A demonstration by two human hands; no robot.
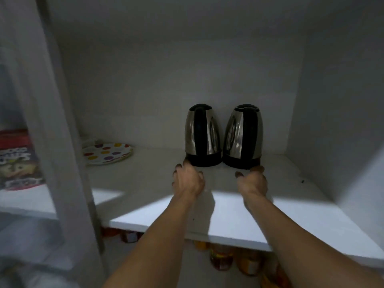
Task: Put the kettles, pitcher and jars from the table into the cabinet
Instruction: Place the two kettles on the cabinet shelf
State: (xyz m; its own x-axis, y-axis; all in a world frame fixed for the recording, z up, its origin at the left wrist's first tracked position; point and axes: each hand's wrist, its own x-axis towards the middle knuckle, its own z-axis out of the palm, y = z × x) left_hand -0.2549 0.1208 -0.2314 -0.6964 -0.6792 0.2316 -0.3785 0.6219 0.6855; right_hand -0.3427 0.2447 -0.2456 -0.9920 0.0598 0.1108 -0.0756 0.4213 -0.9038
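Left hand: the left hand (188,179) reaches in over the middle of the shelf, back of the hand up, fingers spread and loosely bent, nothing held. Its fingertips lie at the front-left foot of the left kettle. Touching or just short of it, cannot tell.
Right hand: the right hand (252,180) is palm down with the thumb out to the left and the fingers loosely bent toward the shelf, empty. Its fingertips are at the front of the right kettle's base; contact unclear.
Left kettle: a brushed-steel electric kettle with black base, lid and handle, the left kettle (202,136) stands upright toward the shelf's back edge, right of centre, handle facing the front.
Right kettle: a matching steel-and-black kettle, the right kettle (243,138) stands upright just beside the first, nearer the back right corner. The two bases are nearly touching.
Shelf: a white flat cabinet shelf (228,215) carries both kettles; its front edge is lit, the back in shade.
Cabinet: a white cabinet (166,80) with plain back and side walls.
Jars: glass jars with amber and orange contents (221,257) sit on the level below, showing under the shelf's front edge, blurred.
Plate: a white plate with coloured dots (108,152) lies flat near the back left corner, well apart from the kettles.
Package: a red printed package (16,159) sits beyond the white upright panel (62,121), print blurred.
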